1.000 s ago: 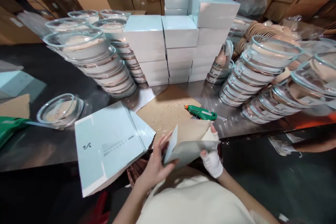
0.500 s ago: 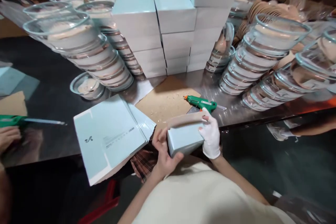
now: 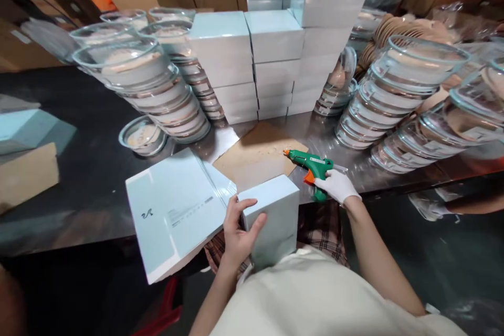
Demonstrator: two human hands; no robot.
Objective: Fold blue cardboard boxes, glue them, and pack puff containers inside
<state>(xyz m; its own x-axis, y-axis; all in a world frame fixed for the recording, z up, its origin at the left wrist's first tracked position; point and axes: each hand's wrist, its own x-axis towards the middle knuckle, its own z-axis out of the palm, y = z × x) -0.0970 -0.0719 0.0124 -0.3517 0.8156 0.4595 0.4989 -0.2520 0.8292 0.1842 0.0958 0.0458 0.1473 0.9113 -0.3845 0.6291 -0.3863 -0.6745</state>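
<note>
A light-blue box (image 3: 272, 220) stands upright at the table's front edge against my body. My bare left hand (image 3: 241, 228) is closed on its left side, thumb and fingers near the top corner. On the right, the white-gloved fingers of my right hand (image 3: 337, 186) close on the handle of a green hot glue gun (image 3: 312, 161) with an orange trigger. The gun lies on the table, its orange nozzle over a glue-spotted brown cardboard sheet (image 3: 252, 155). Left of the box lie flat light-blue printed box blanks (image 3: 173, 215), overhanging the edge.
Stacked white-and-blue boxes (image 3: 275, 68) stand at the back. Tall leaning stacks of clear containers rise on the left (image 3: 157, 94) and right (image 3: 378, 100). Another light-blue box (image 3: 31, 131) sits far left. At right, a person's shoe (image 3: 427, 206) shows below the table.
My right hand has left the box and taken hold of the glue gun. The box is turned more upright in my left hand. Another person's hand and glue gun at far left have gone from view.
</note>
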